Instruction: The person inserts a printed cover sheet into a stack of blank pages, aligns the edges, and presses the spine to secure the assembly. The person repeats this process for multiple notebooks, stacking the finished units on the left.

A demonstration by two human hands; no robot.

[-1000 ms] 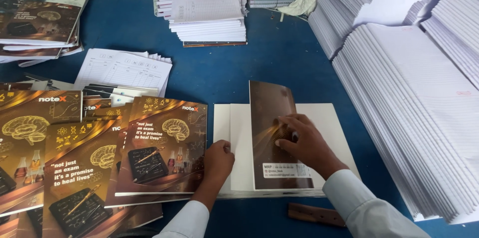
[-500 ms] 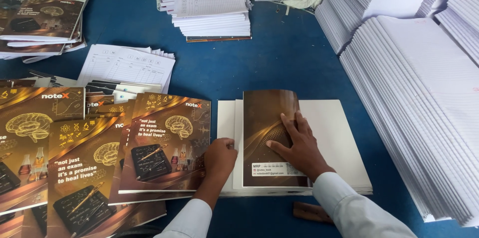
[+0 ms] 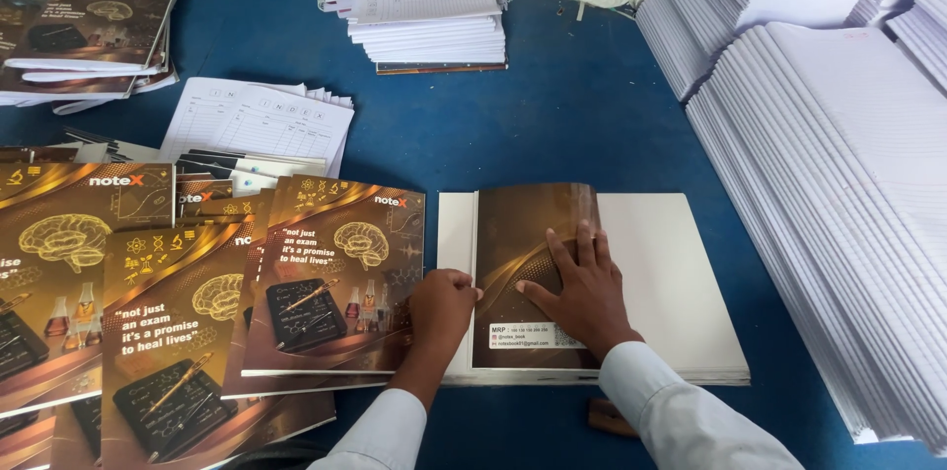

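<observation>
Blue tabletop point(image 3: 552, 125), paper stacks along its far and right edges. Brown glossy cover point(image 3: 528, 263) lies on the white page block point(image 3: 681, 283) near the front edge, long axis running away from me. Right hand point(image 3: 582, 288) flat on it, fingers spread; left hand point(image 3: 441, 307), curled, fingers hidden, at its left edge beside the fanned printed covers point(image 3: 335, 273).

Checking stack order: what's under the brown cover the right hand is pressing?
The brown cover lies on a white paper block on the blue table. The right hand presses it flat. The block's pages beneath are covered.
</observation>
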